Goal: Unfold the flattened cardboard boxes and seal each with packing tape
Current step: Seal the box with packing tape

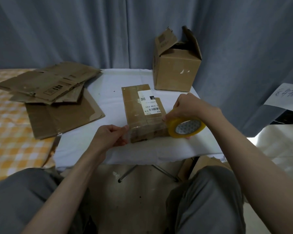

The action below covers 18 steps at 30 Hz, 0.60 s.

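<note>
While the left hand (111, 135) pinches the tape end against the box (145, 114), the right hand (187, 108) grips the tape roll (186, 127).

A small, brown, rectangular cardboard box (143, 114) carries a white shipping label (148, 103) printed with black text, a black square and a barcode. The yellowish translucent roll of packing tape (186, 127) has a white core dotted with a small dark pattern. A taller brown cardboard box (175, 71) shows two white torn specks on its front. The flattened brown cardboard sheets (49, 86) bear dark printed marks. A plain white cloth covers the table (108, 92). The checked orange-and-white bedcover (10, 129) lies at left. Grey-blue curtains (74, 31) hang behind. The person's trousers (210, 200) are grey. A white paper sheet (284, 97) bears dark handwriting.
</note>
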{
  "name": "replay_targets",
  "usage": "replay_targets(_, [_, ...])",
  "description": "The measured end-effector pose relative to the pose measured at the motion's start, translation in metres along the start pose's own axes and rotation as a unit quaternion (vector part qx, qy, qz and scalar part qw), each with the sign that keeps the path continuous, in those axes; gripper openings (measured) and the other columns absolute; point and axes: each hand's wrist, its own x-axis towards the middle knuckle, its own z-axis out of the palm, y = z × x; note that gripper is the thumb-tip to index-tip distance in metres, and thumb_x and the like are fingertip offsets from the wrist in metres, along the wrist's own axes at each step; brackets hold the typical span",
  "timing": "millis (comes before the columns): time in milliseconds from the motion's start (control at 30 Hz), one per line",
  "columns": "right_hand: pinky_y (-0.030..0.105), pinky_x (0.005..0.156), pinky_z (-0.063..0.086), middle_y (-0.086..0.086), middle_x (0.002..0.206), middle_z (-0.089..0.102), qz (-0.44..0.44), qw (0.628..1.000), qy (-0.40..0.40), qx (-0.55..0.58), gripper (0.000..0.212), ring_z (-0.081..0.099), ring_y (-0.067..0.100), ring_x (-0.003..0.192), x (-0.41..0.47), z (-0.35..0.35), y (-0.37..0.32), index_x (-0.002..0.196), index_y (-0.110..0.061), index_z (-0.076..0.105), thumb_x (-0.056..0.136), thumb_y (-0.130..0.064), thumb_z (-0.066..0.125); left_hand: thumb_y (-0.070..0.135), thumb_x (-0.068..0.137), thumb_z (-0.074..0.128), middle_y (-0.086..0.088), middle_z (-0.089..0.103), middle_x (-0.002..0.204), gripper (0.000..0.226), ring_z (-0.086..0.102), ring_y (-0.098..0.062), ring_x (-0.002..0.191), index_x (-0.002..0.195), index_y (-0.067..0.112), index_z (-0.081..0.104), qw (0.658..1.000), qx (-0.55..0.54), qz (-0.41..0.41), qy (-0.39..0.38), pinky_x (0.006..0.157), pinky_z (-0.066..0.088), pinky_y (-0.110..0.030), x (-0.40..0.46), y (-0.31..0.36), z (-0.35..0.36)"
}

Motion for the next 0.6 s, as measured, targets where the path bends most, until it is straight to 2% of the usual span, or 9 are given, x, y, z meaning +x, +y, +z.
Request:
replay_targets(67, [0.032, 0.06, 0.044, 0.008, 0.071, 0.067, 0.005, 1.0, 0.004, 0.01, 0.066, 0.064, 0.022, 0.07, 0.002, 0.002, 0.007, 0.075, -0.005, 0.072, 0.062, -0.069, 0.079, 0.04, 0.075, 0.084, -0.009, 0.064, 0.083, 0.051, 0.067, -0.025, 0.076, 0.091, 0.001, 0.056, 0.975, 0.193, 0.078, 0.078, 0.074, 0.056, -0.042, 0.003, -0.002, -0.002])
replay_targets(133, [0.033, 0.059, 0.042, 0.007, 0.068, 0.064, 0.007, 1.0, 0.006, 0.015, 0.068, 0.06, 0.02, 0.066, 0.005, 0.004, 0.01, 0.074, -0.006, 0.072, 0.06, -0.071, 0.079, 0.028, 0.083, 0.078, -0.006, 0.059, 0.102, 0.036, 0.059, -0.022, 0.087, 0.102, 0.008, 0.055, 0.917, 0.278, 0.248, 0.139, 0.074, 0.052, -0.035, -0.001, 0.002, 0.005])
replay_targets(200, [0.033, 0.059, 0.042, 0.008, 0.066, 0.062, -0.001, 1.0, 0.006, 0.012, 0.063, 0.056, 0.019, 0.064, 0.008, 0.004, 0.009, 0.07, -0.01, 0.07, 0.06, -0.072, 0.078, 0.02, 0.099, 0.058, -0.006, 0.057, 0.124, 0.025, 0.054, -0.019, 0.11, 0.122, 0.011, 0.057, 0.864, 0.289, 0.396, 0.111, 0.094, 0.048, -0.032, -0.01, 0.015, 0.026])
replay_targets(233, [0.033, 0.059, 0.042, 0.011, 0.067, 0.064, -0.008, 1.0, 0.007, 0.01, 0.065, 0.057, 0.019, 0.063, 0.009, 0.005, 0.008, 0.07, -0.008, 0.07, 0.061, -0.072, 0.077, 0.023, 0.104, 0.049, -0.004, 0.054, 0.136, 0.03, 0.049, -0.017, 0.122, 0.132, 0.014, 0.054, 0.855, 0.297, 0.422, 0.057, 0.103, 0.043, -0.031, -0.013, 0.023, 0.04])
replay_targets(300, [0.035, 0.06, 0.048, 0.013, 0.073, 0.069, -0.018, 1.0, 0.009, 0.004, 0.069, 0.06, 0.02, 0.064, 0.01, 0.004, 0.008, 0.075, -0.004, 0.074, 0.063, -0.073, 0.075, 0.031, 0.107, 0.038, -0.001, 0.044, 0.149, 0.038, 0.039, -0.019, 0.138, 0.143, 0.02, 0.043, 0.844, 0.346, 0.406, -0.063, 0.115, 0.035, -0.038, -0.011, 0.03, 0.066])
replay_targets(333, [0.036, 0.061, 0.051, 0.011, 0.075, 0.069, -0.019, 1.0, 0.005, 0.003, 0.067, 0.062, 0.021, 0.066, 0.01, 0.002, 0.01, 0.075, -0.006, 0.074, 0.064, -0.072, 0.073, 0.035, 0.108, 0.034, -0.002, 0.037, 0.154, 0.042, 0.032, -0.02, 0.143, 0.147, 0.02, 0.037, 0.825, 0.397, 0.39, -0.097, 0.119, 0.031, -0.042, -0.008, 0.029, 0.074])
replay_targets(400, [0.038, 0.065, 0.055, 0.009, 0.078, 0.07, -0.026, 1.0, -0.013, 0.001, 0.063, 0.063, 0.021, 0.071, 0.009, -0.004, 0.016, 0.077, -0.009, 0.075, 0.069, -0.071, 0.069, 0.044, 0.106, 0.025, 0.001, 0.013, 0.166, 0.059, 0.008, -0.016, 0.152, 0.158, 0.018, 0.017, 0.782, 0.494, 0.365, -0.104, 0.125, 0.013, -0.041, 0.0, 0.02, 0.08])
replay_targets(467, [0.036, 0.068, 0.054, 0.007, 0.082, 0.068, -0.029, 0.999, -0.031, 0.013, 0.056, 0.063, 0.021, 0.076, 0.007, -0.01, 0.025, 0.08, -0.011, 0.073, 0.078, -0.066, 0.064, 0.052, 0.102, 0.019, 0.005, 0.0, 0.167, 0.067, -0.004, -0.01, 0.153, 0.159, 0.02, 0.006, 0.772, 0.509, 0.371, -0.088, 0.122, -0.002, -0.03, 0.005, 0.014, 0.077])
replay_targets(600, [0.036, 0.079, 0.05, 0.005, 0.091, 0.066, -0.024, 0.986, -0.043, 0.161, 0.057, 0.062, 0.02, 0.086, -0.004, -0.009, 0.052, 0.088, -0.009, 0.066, 0.085, -0.066, 0.06, 0.063, 0.097, 0.011, 0.004, 0.0, 0.167, 0.077, -0.003, -0.009, 0.153, 0.16, 0.019, 0.006, 0.759, 0.521, 0.383, -0.079, 0.115, -0.004, -0.022, 0.007, 0.011, 0.078])
